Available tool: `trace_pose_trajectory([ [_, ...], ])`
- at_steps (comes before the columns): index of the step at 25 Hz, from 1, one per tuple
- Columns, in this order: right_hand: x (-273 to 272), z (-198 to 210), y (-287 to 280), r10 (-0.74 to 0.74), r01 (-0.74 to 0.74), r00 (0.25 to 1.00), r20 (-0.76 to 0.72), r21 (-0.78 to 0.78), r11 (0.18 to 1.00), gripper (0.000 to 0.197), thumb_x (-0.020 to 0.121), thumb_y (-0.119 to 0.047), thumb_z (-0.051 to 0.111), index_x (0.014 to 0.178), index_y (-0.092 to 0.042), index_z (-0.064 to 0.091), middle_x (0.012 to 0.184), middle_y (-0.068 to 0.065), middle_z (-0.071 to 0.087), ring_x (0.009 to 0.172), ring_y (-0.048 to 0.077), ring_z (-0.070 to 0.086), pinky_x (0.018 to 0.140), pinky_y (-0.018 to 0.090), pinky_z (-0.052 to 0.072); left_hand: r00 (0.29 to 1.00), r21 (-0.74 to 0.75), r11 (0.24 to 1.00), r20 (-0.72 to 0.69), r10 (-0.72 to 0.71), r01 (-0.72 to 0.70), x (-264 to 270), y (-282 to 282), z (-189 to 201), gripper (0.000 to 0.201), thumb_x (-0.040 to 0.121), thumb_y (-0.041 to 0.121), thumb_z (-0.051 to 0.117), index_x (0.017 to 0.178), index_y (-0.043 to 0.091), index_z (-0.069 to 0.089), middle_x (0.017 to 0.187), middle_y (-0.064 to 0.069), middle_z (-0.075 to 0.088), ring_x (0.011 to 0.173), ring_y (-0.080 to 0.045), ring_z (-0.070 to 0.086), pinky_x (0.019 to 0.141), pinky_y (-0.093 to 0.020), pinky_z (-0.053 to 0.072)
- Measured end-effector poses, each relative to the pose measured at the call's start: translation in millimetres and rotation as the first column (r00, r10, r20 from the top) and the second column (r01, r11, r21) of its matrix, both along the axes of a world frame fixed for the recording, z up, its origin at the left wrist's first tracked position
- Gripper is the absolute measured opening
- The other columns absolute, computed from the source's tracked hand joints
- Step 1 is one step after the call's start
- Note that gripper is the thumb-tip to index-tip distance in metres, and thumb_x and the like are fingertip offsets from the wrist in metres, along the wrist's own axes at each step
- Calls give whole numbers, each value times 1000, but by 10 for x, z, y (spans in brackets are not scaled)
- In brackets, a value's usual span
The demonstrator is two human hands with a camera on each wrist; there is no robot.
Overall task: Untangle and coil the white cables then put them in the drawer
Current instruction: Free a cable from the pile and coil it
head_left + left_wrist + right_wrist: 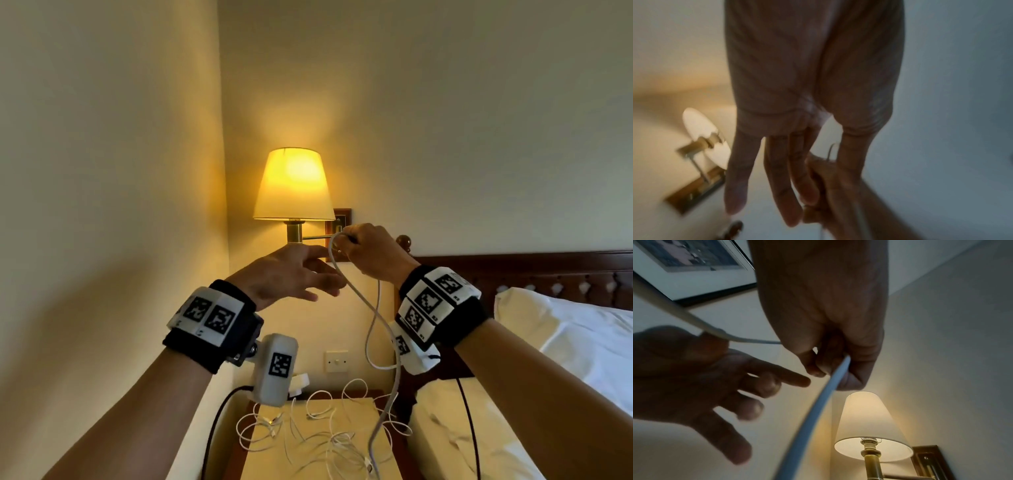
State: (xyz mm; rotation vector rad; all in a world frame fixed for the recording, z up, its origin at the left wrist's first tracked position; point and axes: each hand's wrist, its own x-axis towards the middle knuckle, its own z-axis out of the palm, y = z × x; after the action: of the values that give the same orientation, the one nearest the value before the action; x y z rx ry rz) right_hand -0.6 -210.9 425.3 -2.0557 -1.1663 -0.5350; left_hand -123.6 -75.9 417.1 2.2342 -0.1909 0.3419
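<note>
My right hand (pixel 346 240) is raised in front of the wall lamp and pinches a white cable (pixel 371 329) near its top bend. From there the cable hangs in a long loop down to the nightstand (pixel 359 407). The right wrist view shows the thumb and fingers (pixel 818 369) closed round the cable (pixel 818 405). My left hand (pixel 325 274) hovers just left of it with fingers spread and straight (pixel 777 178), holding nothing; the cable passes close by its fingertips. A tangle of several thin white cables (pixel 322 442) lies on the nightstand below. No drawer is in view.
A lit wall lamp (pixel 293 185) on a brass arm sits just behind both hands. The bed with white pillows (pixel 565 335) and a dark wooden headboard (pixel 513 263) fills the right. A wall switch (pixel 336 361) is above the nightstand; a black lead (pixel 212 428) runs at its left.
</note>
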Motion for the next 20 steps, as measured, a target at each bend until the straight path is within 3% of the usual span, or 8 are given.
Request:
trace_pose_trajectory([
  [2, 41, -45, -11, 21, -19, 999, 29, -53, 998, 28, 103, -19, 43, 107, -2, 65, 98, 3, 65, 79, 12, 59, 68, 20, 45, 990, -292, 949, -46, -137, 117, -54, -34, -16, 35, 87, 7, 65, 122, 7, 58, 100, -9, 70, 97, -25, 69, 93, -46, 53],
  [4, 80, -117, -19, 47, -37, 996, 82, -123, 992, 25, 101, -18, 48, 100, -2, 67, 87, -6, 62, 75, 3, 59, 66, 20, 43, 994, -469, 881, -59, -93, 54, -28, -28, -32, 26, 89, 10, 62, 113, 0, 63, 78, -7, 60, 72, -21, 64, 74, -36, 56],
  [6, 105, -175, -47, 73, -65, 996, 42, -163, 984, 29, 98, -28, 55, 87, -5, 68, 67, -9, 55, 56, -3, 53, 60, 17, 40, 974, -411, 886, -12, 228, -213, 50, 48, -31, 19, 91, 24, 64, 92, 7, 70, 64, 0, 44, 58, -15, 42, 54, -27, 41],
  [10, 326, -268, -357, 77, -89, 980, -184, -57, 994, 46, 88, -51, 54, 66, -11, 55, 55, -3, 42, 41, 2, 38, 49, 16, 36, 778, -416, 737, 103, 619, -532, -47, 416, 18, 27, 92, 22, 61, 66, 14, 59, 58, -2, 39, 51, -18, 34, 48, -25, 29],
  [14, 404, -274, -521, 139, -97, 956, -257, 170, 981, 41, 101, -40, 41, 76, -10, 55, 62, -2, 43, 51, 7, 39, 54, 24, 37, 797, -305, 764, 25, 603, -569, -181, 560, 93, 21, 84, 22, 54, 71, 9, 64, 62, -3, 54, 53, -19, 46, 55, -26, 38],
  [16, 289, -185, -383, 198, -156, 958, -206, 202, 967, 39, 103, -35, 39, 76, -12, 55, 61, -5, 44, 52, 5, 39, 56, 23, 34, 803, -209, 801, 100, 588, -561, -119, 402, 170, 32, 89, 32, 49, 90, 7, 70, 89, -9, 71, 85, -28, 64, 76, -33, 46],
  [18, 159, -87, -190, 215, -197, 971, -108, 154, 968, 40, 104, -31, 39, 79, -6, 58, 64, -5, 47, 56, 4, 42, 60, 21, 34, 818, -90, 850, 238, 524, -518, -15, 163, 223, 39, 98, 33, 44, 110, 3, 66, 114, -15, 66, 109, -33, 59, 90, -34, 43],
  [20, 35, -25, -22, 205, -201, 978, -31, 93, 975, 39, 104, -25, 39, 88, 3, 62, 69, -4, 51, 63, 5, 46, 64, 20, 36, 893, 49, 920, 266, 363, -389, 94, -49, 171, 39, 101, 33, 42, 108, 3, 66, 102, -12, 68, 96, -29, 62, 87, -37, 48],
])
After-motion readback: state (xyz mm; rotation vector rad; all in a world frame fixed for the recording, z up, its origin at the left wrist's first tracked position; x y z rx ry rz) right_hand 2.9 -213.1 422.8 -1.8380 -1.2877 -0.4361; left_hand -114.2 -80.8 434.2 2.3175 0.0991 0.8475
